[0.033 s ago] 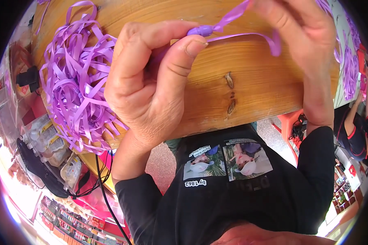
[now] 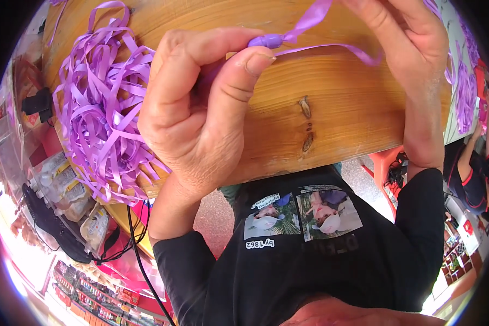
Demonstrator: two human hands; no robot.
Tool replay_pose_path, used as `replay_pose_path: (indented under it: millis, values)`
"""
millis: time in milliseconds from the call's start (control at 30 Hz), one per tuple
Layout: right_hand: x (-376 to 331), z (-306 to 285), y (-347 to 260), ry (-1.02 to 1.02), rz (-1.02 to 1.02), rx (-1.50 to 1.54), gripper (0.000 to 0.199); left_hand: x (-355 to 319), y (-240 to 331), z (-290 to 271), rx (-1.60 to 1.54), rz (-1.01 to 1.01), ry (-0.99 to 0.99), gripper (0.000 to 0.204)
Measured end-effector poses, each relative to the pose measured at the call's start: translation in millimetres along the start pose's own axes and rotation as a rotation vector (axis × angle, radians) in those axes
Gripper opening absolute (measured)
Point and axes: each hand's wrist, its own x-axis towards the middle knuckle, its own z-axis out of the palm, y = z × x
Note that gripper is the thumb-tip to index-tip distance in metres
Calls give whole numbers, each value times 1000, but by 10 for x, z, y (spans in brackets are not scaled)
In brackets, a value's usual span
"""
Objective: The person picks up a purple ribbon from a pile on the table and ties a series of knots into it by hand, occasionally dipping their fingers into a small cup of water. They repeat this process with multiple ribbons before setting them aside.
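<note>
My left hand (image 2: 201,103) is closed, its thumb and forefinger pinching a small purple plastic connector (image 2: 266,41) above the wooden table. A purple ribbon (image 2: 312,19) comes out of the connector's right end and rises to the top edge, by the fingertips of my right hand (image 2: 405,41). Those fingers are bent together on the ribbon, though their tips are partly cut off by the frame. A second strand of ribbon (image 2: 337,49) runs right from the connector and hangs loose below. Beside my left hand lies a tangled heap of purple ribbons (image 2: 100,108), with similar small connectors among them.
The wooden table (image 2: 331,108) has its near edge in front of my body. Clear plastic packages (image 2: 62,176) and black cables (image 2: 138,255) sit at the left. More purple ribbons (image 2: 464,92) hang at the far right, near another person (image 2: 467,174). A red stool (image 2: 386,168) stands below the table.
My right hand has moved slightly up and to the right, drawing the upper ribbon with it. The loose strand's end has swung a little. My left hand stays put.
</note>
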Motion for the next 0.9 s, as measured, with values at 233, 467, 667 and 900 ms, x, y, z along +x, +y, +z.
replay_pose_path:
  millis: [233,467,667,900]
  values:
    - [-40,43,208,141,-733,-293,32,19,34,48,-94,-45,-41,9]
    - [-33,78,263,-20,-813,-86,27,-16,4,29,-92,48,-166,14]
    - [1,-22,186,-117,-687,-58,27,2,24,53,-110,27,-180,17]
    - [35,33,220,-58,-877,-151,27,20,15,37,-33,67,-189,13]
